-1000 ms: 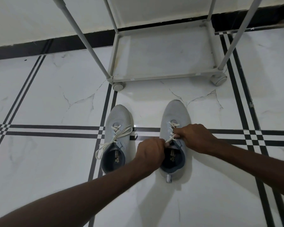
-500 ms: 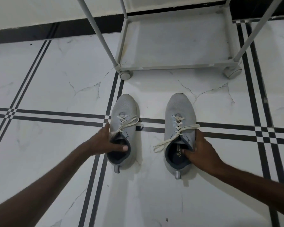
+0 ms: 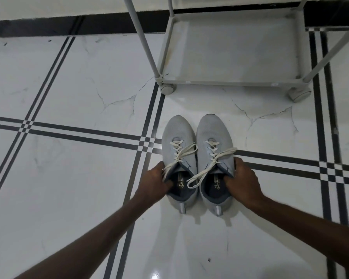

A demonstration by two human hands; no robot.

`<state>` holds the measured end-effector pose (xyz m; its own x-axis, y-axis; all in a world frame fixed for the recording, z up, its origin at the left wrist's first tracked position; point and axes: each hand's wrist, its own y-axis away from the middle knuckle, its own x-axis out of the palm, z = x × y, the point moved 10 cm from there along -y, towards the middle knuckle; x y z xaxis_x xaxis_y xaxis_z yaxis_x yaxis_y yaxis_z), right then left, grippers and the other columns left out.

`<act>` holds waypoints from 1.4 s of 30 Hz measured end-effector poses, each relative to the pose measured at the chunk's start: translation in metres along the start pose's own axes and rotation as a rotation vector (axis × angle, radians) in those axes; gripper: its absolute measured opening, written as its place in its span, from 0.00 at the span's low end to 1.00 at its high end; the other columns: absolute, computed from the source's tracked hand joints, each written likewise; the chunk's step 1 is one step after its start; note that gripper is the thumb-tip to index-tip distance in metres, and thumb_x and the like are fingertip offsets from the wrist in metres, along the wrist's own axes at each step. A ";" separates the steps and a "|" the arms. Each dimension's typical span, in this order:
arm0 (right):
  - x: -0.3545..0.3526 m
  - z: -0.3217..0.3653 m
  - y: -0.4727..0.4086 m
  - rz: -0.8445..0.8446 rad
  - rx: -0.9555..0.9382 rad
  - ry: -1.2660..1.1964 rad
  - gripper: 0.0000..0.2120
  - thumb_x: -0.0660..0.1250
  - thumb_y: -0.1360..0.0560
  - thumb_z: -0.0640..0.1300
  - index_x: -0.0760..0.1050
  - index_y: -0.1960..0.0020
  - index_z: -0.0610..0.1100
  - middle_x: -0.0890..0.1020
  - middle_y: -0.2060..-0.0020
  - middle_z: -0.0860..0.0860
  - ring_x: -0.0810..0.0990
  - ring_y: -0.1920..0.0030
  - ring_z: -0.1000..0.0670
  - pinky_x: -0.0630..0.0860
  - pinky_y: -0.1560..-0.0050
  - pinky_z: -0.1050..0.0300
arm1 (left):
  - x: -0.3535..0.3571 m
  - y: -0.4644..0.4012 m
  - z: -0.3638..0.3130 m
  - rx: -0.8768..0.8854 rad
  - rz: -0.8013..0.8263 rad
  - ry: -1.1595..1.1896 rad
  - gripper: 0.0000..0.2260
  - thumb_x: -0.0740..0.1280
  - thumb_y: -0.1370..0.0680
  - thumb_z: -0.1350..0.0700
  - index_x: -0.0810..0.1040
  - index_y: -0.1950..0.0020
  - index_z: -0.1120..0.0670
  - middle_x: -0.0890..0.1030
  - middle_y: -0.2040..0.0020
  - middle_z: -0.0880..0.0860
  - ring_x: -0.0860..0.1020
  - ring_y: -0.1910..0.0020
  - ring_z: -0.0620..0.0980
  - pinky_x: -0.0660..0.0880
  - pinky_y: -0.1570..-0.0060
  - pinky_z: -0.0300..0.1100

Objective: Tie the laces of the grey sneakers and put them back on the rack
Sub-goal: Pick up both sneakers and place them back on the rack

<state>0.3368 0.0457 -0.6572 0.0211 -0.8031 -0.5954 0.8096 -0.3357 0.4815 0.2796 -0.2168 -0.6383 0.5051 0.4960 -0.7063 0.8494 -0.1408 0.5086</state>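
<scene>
I have pulled the two sneakers together, side touching side on the floor before the rack [image 3: 230, 47], my left hand [image 3: 153, 183] gripping the left sneaker [image 3: 178, 135] and my right hand [image 3: 244, 183] the right sneaker [image 3: 213, 133] by their collars, ready for lifting though the laces [image 3: 208, 170] look loose.

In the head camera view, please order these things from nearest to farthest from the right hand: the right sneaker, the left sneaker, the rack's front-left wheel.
From the right hand:
1. Right sneaker, held at its collar.
2. Left sneaker, just beyond, on the left.
3. Rack's front-left wheel, ahead, at the rack's corner.
</scene>
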 end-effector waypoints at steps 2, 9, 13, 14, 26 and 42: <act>-0.017 0.016 0.015 -0.005 0.007 0.003 0.23 0.70 0.32 0.39 0.72 0.38 0.41 0.82 0.46 0.41 0.79 0.45 0.37 0.72 0.51 0.53 | -0.014 0.016 -0.014 0.016 0.018 0.012 0.14 0.69 0.30 0.61 0.74 0.45 0.55 0.78 0.61 0.46 0.75 0.65 0.44 0.68 0.68 0.27; -0.125 0.108 0.085 -0.031 0.010 -0.008 0.19 0.68 0.34 0.43 0.74 0.43 0.42 0.83 0.53 0.43 0.80 0.52 0.39 0.77 0.52 0.47 | -0.111 0.088 -0.104 0.099 0.017 0.044 0.16 0.69 0.31 0.58 0.75 0.44 0.51 0.78 0.60 0.45 0.76 0.61 0.49 0.69 0.63 0.38; -0.211 0.180 0.135 -0.085 -0.008 -0.054 0.15 0.69 0.32 0.38 0.76 0.46 0.43 0.83 0.57 0.47 0.80 0.56 0.44 0.75 0.58 0.52 | -0.195 0.139 -0.178 0.145 -0.006 0.089 0.18 0.66 0.34 0.54 0.76 0.43 0.48 0.79 0.61 0.45 0.77 0.62 0.48 0.73 0.61 0.41; -0.233 0.200 0.147 -0.100 -0.022 -0.060 0.14 0.69 0.32 0.39 0.76 0.47 0.45 0.83 0.59 0.48 0.80 0.57 0.45 0.75 0.59 0.53 | -0.215 0.150 -0.196 0.155 -0.011 0.101 0.18 0.66 0.34 0.54 0.76 0.44 0.46 0.79 0.62 0.45 0.76 0.63 0.46 0.71 0.63 0.40; -0.463 0.382 0.234 -0.245 -0.130 -0.145 0.18 0.69 0.33 0.40 0.80 0.44 0.53 0.84 0.60 0.50 0.80 0.61 0.49 0.77 0.59 0.56 | -0.423 0.242 -0.402 0.290 -0.116 0.142 0.15 0.66 0.33 0.55 0.76 0.49 0.41 0.80 0.64 0.46 0.75 0.65 0.42 0.71 0.64 0.36; -0.475 0.422 -0.005 -0.343 0.001 -0.093 0.15 0.68 0.29 0.39 0.80 0.43 0.44 0.84 0.58 0.40 0.81 0.56 0.38 0.75 0.58 0.52 | -0.434 -0.012 -0.467 0.253 -0.035 0.124 0.17 0.65 0.34 0.52 0.78 0.46 0.50 0.82 0.61 0.50 0.78 0.61 0.51 0.72 0.62 0.41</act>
<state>0.0749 0.2212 -0.1054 -0.3057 -0.6847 -0.6616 0.7596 -0.5944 0.2642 -0.0214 -0.0304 -0.1078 0.4656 0.6029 -0.6479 0.8849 -0.3238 0.3348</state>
